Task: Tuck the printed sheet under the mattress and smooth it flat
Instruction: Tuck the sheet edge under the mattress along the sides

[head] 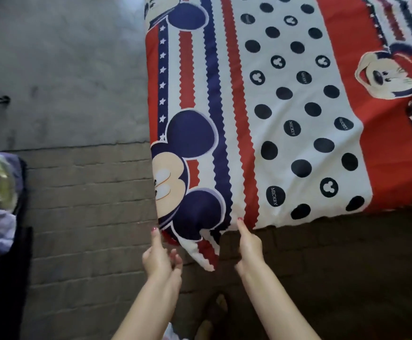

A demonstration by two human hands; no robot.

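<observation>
Two hands reach forward at the mattress corner. Left hand [159, 258], forefinger straight, touches the printed sheet [298, 106] at the corner, holding nothing. Right hand [249, 244] does likewise on the near edge, where a flap hangs loose. Brick floor [89, 204] lies open leftward.

The printed sheet [286, 99] is matt woven cloth, mostly smooth, faintly creased toward its red side. Beside the sheet, the floor [82, 217] is rough matt brick, then dull smooth concrete [65, 69] beyond.
</observation>
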